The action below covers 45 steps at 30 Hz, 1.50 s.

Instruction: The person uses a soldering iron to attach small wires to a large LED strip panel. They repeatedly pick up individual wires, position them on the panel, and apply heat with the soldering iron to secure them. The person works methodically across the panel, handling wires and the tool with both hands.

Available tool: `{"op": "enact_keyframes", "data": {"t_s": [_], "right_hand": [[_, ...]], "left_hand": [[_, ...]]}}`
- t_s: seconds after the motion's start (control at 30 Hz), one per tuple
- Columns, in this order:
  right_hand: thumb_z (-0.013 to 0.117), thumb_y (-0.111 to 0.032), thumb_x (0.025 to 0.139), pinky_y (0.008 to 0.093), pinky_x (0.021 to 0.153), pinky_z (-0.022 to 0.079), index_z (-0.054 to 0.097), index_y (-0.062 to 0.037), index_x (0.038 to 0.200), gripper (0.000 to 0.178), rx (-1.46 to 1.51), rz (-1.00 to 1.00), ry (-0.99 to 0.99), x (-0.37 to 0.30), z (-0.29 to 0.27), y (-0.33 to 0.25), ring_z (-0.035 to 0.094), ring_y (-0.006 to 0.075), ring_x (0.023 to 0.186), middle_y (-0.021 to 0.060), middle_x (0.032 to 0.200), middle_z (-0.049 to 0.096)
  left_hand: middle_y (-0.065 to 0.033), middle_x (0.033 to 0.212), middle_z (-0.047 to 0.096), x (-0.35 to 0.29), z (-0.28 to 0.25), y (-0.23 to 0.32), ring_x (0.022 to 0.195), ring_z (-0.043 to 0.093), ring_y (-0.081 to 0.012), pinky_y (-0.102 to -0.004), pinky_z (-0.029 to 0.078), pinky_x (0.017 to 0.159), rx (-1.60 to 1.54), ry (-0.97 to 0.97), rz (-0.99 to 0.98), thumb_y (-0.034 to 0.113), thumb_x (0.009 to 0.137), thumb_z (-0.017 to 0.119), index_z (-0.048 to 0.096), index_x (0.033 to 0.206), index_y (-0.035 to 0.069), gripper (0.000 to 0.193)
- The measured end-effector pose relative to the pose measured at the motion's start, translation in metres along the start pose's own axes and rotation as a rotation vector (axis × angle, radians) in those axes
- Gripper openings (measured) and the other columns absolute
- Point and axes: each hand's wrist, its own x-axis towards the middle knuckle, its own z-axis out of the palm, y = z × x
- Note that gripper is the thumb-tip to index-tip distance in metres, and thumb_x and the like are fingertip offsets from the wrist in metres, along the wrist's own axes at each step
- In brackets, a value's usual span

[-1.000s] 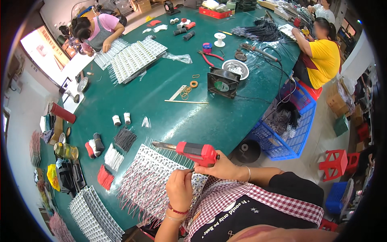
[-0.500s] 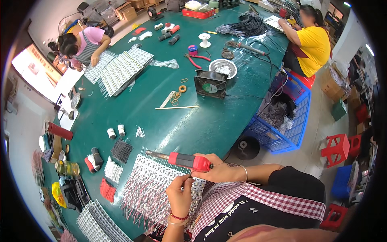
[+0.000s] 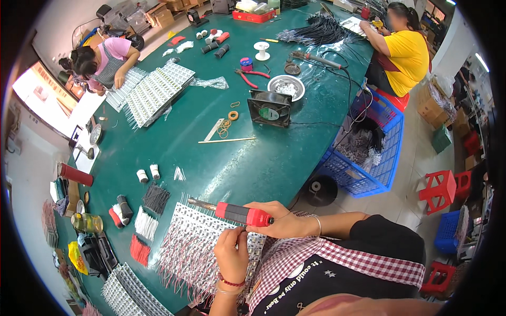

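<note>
A soldering iron (image 3: 234, 213) with a red and black handle lies across the grip of my right hand (image 3: 287, 220), its dark metal tip pointing left. Beneath it a white panel of small circuit boards (image 3: 184, 231) rests at the table edge, with many thin red and white wires hanging from its near side. My left hand (image 3: 231, 258) is at the panel's right part, thumb and forefinger pinched together just below the iron's handle. Whatever sits in that pinch is too small to make out. Left of the panel lie bundles of black wires (image 3: 156, 199), white wires (image 3: 146, 222) and red wires (image 3: 139, 249).
A small black fan (image 3: 269, 109) stands mid-table near a metal bowl (image 3: 286, 88) and red pliers (image 3: 247, 79). More panels (image 3: 158, 95) lie by a person at the far left. A person in yellow (image 3: 406, 58) works far right, beside a blue crate (image 3: 363, 171).
The whole view has shifted slightly, so the table contents sit a little further left. Both hands and the soldering iron keep nearly the same place over the panel.
</note>
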Motion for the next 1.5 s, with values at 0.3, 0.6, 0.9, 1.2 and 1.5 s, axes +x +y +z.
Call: {"op": "enact_keyframes", "data": {"t_s": [0.3,0.6,0.9,1.2,1.5], "right_hand": [[0.073,-0.032,0.084,0.0298,0.073,0.047,0.058,-0.0012,0.110,0.043,0.158,0.206,-0.054,0.011,-0.010,-0.001,0.055,0.0119,0.080,0.0045,0.085,0.062],[0.074,-0.036,0.082,0.0276,0.063,0.046,0.057,-0.0019,0.109,0.046,0.259,0.202,-0.038,0.016,-0.009,0.020,0.055,0.0095,0.072,0.0022,0.085,0.059],[0.073,-0.039,0.082,0.0260,0.059,0.045,0.057,-0.0029,0.108,0.047,0.386,0.317,-0.107,0.022,-0.025,0.017,0.056,0.0091,0.069,0.0032,0.081,0.063],[0.075,-0.024,0.082,0.0233,0.059,0.045,0.060,-0.0028,0.108,0.037,0.332,0.361,-0.061,0.040,0.020,0.039,0.053,0.0060,0.071,-0.0010,0.084,0.060],[0.068,-0.020,0.087,0.0266,0.065,0.049,0.051,0.0021,0.120,0.042,0.517,0.393,-0.065,0.045,0.151,0.059,0.060,0.0132,0.071,0.0053,0.080,0.061]], "left_hand": [[-0.0108,0.068,0.059,0.008,-0.006,0.006,0.056,0.054,-0.0205,-0.0306,0.042,0.054,-0.062,0.002,-0.047,-0.004,0.077,0.066,0.064,0.085,-0.002,0.008],[-0.0101,0.065,0.057,0.017,-0.001,-0.001,0.055,0.052,-0.0191,-0.0300,0.040,0.052,-0.114,-0.004,-0.046,-0.004,0.077,0.065,0.064,0.084,-0.002,0.008],[-0.0119,0.069,0.059,0.030,0.005,0.009,0.058,0.056,-0.0235,-0.0322,0.043,0.054,-0.151,-0.002,-0.111,-0.007,0.076,0.064,0.063,0.083,-0.002,0.008],[-0.0132,0.073,0.061,0.013,-0.007,-0.049,0.064,0.060,-0.0272,-0.0335,0.046,0.059,-0.184,0.018,-0.109,-0.004,0.078,0.064,0.064,0.085,-0.002,0.007],[-0.0125,0.076,0.059,-0.056,-0.088,-0.153,0.070,0.059,-0.0266,-0.0339,0.046,0.062,-0.218,0.058,-0.106,-0.002,0.078,0.065,0.065,0.087,0.000,0.009]]}}
